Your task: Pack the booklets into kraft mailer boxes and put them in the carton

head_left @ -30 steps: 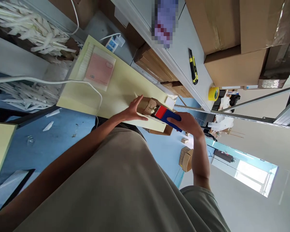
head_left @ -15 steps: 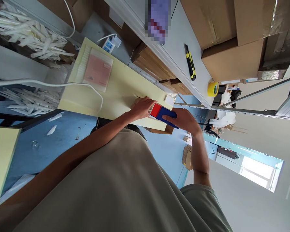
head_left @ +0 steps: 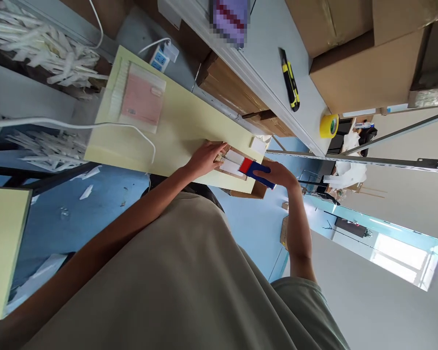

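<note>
A small flat cardboard box (head_left: 234, 156), brown at its edges with a whitish top, lies on the pale yellow table (head_left: 184, 126) in front of my body. My left hand (head_left: 204, 158) is closed around its left end, with the fingertips on its top. My right hand (head_left: 275, 174) grips a blue tape dispenser (head_left: 257, 171) with a red front end. The dispenser rests at the right part of the box, its red end towards my left hand. The tape itself is too small to make out.
A pink sheet in clear wrap (head_left: 142, 99) and a white cable (head_left: 113, 125) lie on the table's left. A grey shelf (head_left: 263, 63) alongside bears a yellow-black utility knife (head_left: 290, 82), a yellow tape roll (head_left: 329, 126) and cardboard boxes (head_left: 365, 73). A power strip (head_left: 159, 59) sits behind the table.
My right hand and the dispenser have moved right, away from my left hand, uncovering the box's whitish top. My left hand has shifted slightly left. The view has shifted a little.
</note>
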`<state>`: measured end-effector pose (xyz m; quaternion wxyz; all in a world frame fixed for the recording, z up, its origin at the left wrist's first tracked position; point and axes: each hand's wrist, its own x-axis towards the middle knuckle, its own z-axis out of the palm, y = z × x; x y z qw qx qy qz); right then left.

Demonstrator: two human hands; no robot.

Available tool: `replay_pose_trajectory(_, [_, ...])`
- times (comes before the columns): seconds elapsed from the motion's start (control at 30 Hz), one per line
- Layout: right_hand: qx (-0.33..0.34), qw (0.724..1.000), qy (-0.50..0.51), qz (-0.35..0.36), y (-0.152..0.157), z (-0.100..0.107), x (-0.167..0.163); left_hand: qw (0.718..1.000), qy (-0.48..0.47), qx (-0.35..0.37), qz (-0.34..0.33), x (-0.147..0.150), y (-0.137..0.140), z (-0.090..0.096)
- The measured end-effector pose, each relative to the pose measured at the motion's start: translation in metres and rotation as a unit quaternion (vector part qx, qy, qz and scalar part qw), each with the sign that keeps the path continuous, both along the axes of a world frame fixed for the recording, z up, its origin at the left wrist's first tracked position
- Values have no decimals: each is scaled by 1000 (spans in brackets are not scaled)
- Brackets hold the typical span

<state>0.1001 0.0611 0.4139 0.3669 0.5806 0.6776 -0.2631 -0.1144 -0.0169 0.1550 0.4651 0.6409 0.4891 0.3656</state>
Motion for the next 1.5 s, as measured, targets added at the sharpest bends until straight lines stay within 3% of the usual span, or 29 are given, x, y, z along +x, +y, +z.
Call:
replay_pose_trajectory(0.17, [-1, 1000, -26, -11, 8, -52, 23, 999, -9, -1, 54, 4, -6, 2])
replay_pose_trajectory(0.27, [-24, 998, 9, -52, 10, -71, 37, 993, -33, -20, 112, 9, -12, 4])
replay_pose_trajectory(0.47, [-18, 996, 76, -40, 9, -87, 60, 938, -61, -160, 301, 37, -21, 5])
replay_pose_trajectory(0.73, [-14, 985, 166, -45, 6, -109, 72, 893, 23, -156, 422, 72, -16, 3])
replay_pose_trajectory(0.9, [-37, 975, 214, -42, 3, -97, 97, 884, 95, -136, 436, 76, -16, 1])
replay_pose_trajectory(1.0, [-28, 976, 204, -65, 0, -73, 136, 878, 139, -118, 443, 79, -15, 5])
replay_pose_trajectory(1.07, [-52, 970, 209, -114, 0, -59, 167, 881, 148, -111, 436, 84, -12, 7])
replay_pose_trajectory(1.17, [-86, 964, 219, -126, 6, -50, 208, 889, 160, -109, 415, 91, -7, 8])
replay_pose_trajectory(1.33, [-119, 955, 233, -139, 12, -51, 247, 882, 174, -124, 421, 84, -8, 3])
replay_pose_trajectory(1.5, [-112, 965, 205, -118, 9, -74, 251, 878, 171, -132, 427, 74, -15, -1])
